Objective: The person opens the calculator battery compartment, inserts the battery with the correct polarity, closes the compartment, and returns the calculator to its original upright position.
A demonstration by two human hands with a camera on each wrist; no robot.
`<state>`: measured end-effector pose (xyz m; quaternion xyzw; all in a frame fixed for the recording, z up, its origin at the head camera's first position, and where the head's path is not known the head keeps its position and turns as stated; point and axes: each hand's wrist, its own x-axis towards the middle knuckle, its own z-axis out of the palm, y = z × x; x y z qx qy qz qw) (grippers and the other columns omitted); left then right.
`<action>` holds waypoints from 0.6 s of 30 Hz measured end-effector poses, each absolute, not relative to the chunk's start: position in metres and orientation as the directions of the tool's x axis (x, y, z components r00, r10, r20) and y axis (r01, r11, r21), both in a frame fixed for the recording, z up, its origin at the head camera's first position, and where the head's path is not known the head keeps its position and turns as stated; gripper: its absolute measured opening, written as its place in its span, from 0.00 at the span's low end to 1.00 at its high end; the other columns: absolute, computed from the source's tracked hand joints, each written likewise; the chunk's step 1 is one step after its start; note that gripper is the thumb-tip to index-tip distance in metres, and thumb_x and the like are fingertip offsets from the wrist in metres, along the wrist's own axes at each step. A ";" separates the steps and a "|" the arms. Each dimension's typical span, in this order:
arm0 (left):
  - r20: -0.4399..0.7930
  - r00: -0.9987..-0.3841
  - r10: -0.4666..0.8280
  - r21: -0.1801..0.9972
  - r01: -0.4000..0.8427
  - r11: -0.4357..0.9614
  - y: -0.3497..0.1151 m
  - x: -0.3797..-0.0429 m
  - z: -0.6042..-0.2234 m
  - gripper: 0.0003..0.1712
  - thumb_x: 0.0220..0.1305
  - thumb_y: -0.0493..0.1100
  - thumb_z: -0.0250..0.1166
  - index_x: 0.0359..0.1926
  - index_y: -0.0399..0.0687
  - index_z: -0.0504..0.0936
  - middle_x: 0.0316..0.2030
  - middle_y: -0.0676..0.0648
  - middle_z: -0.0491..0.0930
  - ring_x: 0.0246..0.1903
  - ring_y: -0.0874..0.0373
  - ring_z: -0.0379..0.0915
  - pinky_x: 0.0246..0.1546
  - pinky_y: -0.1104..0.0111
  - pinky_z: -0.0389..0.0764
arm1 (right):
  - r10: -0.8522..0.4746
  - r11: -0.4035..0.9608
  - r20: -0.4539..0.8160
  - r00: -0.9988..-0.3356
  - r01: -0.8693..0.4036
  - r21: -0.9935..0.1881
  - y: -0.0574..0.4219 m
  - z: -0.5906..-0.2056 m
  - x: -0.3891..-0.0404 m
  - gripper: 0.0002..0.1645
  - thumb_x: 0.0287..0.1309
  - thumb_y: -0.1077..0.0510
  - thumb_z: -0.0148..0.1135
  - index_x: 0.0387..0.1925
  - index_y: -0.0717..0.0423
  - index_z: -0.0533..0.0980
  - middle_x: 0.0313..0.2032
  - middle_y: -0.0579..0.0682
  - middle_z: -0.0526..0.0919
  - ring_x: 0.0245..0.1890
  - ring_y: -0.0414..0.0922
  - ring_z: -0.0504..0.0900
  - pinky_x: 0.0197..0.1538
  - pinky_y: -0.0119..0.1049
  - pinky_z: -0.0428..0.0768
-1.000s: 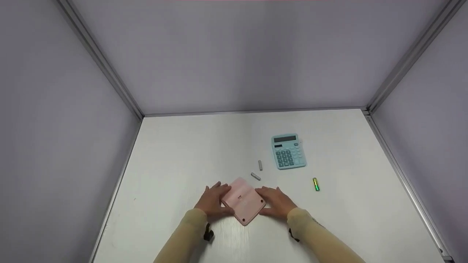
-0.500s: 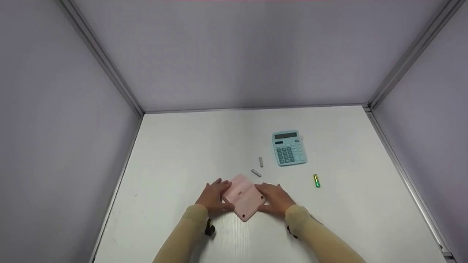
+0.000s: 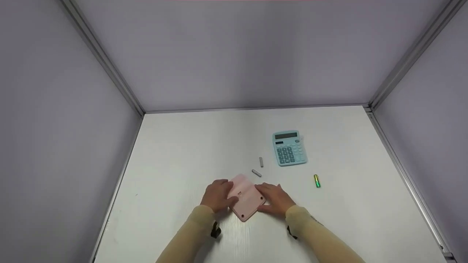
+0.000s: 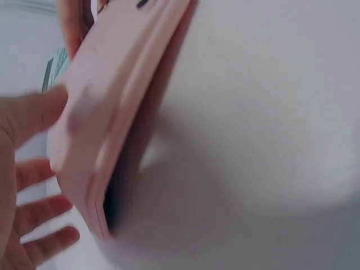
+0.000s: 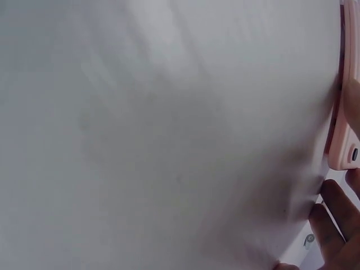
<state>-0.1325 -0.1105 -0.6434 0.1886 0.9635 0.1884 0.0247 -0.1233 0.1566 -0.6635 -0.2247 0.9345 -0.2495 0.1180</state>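
A pink calculator (image 3: pixel 248 205) lies face down and turned cornerwise near the front of the table, its back with dark round feet showing. My left hand (image 3: pixel 218 195) is at its left side, thumb over the back. In the left wrist view the thumb (image 4: pixel 42 112) is at the pink surface while the other fingers spread loosely beside the edge. My right hand (image 3: pixel 276 199) holds the calculator's right side between thumb and index finger. In the right wrist view the other right fingers (image 5: pixel 332 216) extend past the calculator's corner (image 5: pixel 340 160).
Two grey batteries (image 3: pixel 256 173) lie just beyond the pink calculator. A blue calculator (image 3: pixel 290 148) lies face up farther back on the right. One green and gold battery (image 3: pixel 317 181) is right of my right hand. Grey panels (image 3: pixel 234 54) enclose the white table (image 3: pixel 175 153).
My left hand has shifted right, its thumb now farther over the pink calculator's back. The right hand keeps its place. The head view tilted slightly between the first two frames.
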 end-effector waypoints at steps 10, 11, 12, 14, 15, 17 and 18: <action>0.181 -0.937 0.298 0.337 0.344 0.877 -0.096 -0.126 -0.640 0.12 0.59 0.51 0.67 0.29 0.49 0.82 0.27 0.51 0.77 0.29 0.56 0.72 0.31 0.61 0.77 | -0.480 0.765 -0.087 -0.873 -0.369 -0.528 0.157 -0.665 -0.124 0.46 0.49 0.36 0.69 0.69 0.36 0.64 0.66 0.40 0.68 0.68 0.49 0.63 0.67 0.64 0.53; 0.178 -0.938 0.297 0.344 0.342 0.875 -0.095 -0.125 -0.641 0.12 0.59 0.51 0.67 0.26 0.50 0.79 0.24 0.53 0.75 0.26 0.57 0.70 0.28 0.62 0.75 | -0.477 0.767 -0.092 -0.874 -0.363 -0.528 0.157 -0.665 -0.124 0.46 0.49 0.36 0.69 0.69 0.35 0.63 0.66 0.40 0.68 0.68 0.49 0.63 0.67 0.63 0.53; 0.176 -0.939 0.295 0.349 0.340 0.873 -0.094 -0.125 -0.640 0.13 0.59 0.51 0.67 0.23 0.51 0.77 0.23 0.54 0.72 0.25 0.58 0.67 0.26 0.64 0.73 | -0.474 0.769 -0.095 -0.876 -0.359 -0.529 0.157 -0.665 -0.124 0.46 0.49 0.36 0.69 0.69 0.35 0.63 0.66 0.40 0.68 0.68 0.48 0.63 0.68 0.62 0.53; 0.171 -0.941 0.293 0.348 0.336 0.875 -0.093 -0.124 -0.641 0.16 0.60 0.51 0.67 0.20 0.53 0.73 0.21 0.55 0.68 0.23 0.60 0.63 0.24 0.65 0.70 | -0.477 0.768 -0.087 -0.875 -0.367 -0.525 0.157 -0.666 -0.124 0.46 0.49 0.36 0.69 0.69 0.36 0.64 0.66 0.41 0.69 0.68 0.48 0.63 0.67 0.63 0.54; 0.172 -0.940 0.293 0.342 0.336 0.877 -0.092 -0.123 -0.641 0.17 0.60 0.51 0.67 0.19 0.53 0.72 0.21 0.55 0.68 0.23 0.60 0.63 0.24 0.66 0.70 | -0.481 0.768 -0.080 -0.873 -0.375 -0.519 0.157 -0.666 -0.124 0.46 0.49 0.36 0.69 0.69 0.37 0.64 0.65 0.41 0.69 0.68 0.49 0.63 0.67 0.64 0.54; 0.173 -0.941 0.291 0.328 0.334 0.884 -0.090 -0.122 -0.641 0.18 0.60 0.51 0.67 0.19 0.53 0.72 0.21 0.55 0.68 0.23 0.61 0.63 0.24 0.66 0.71 | -0.487 0.770 -0.067 -0.871 -0.392 -0.503 0.157 -0.667 -0.124 0.46 0.49 0.36 0.69 0.69 0.39 0.64 0.65 0.42 0.69 0.67 0.49 0.64 0.66 0.64 0.56; 0.174 -0.941 0.291 0.317 0.333 0.888 -0.089 -0.122 -0.641 0.18 0.60 0.51 0.67 0.19 0.53 0.73 0.22 0.55 0.69 0.23 0.61 0.64 0.24 0.66 0.72 | -0.491 0.770 -0.060 -0.869 -0.401 -0.496 0.157 -0.668 -0.124 0.46 0.49 0.36 0.69 0.69 0.39 0.64 0.65 0.43 0.70 0.67 0.49 0.64 0.65 0.65 0.57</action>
